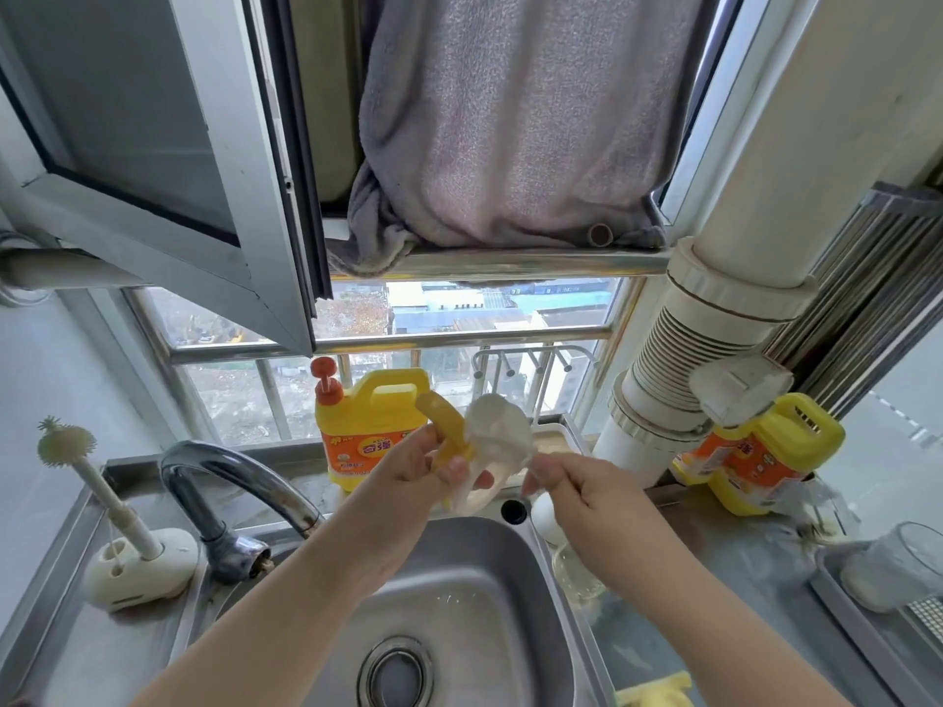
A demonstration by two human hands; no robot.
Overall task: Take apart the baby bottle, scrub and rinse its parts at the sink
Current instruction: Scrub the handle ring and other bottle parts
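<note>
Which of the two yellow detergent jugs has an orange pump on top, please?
The jug by the window, behind the left hand; the jug by the white pipe shows no pump.

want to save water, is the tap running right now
Off: no water falls from the faucet, and the sink basin shows only a few droplets.
</note>
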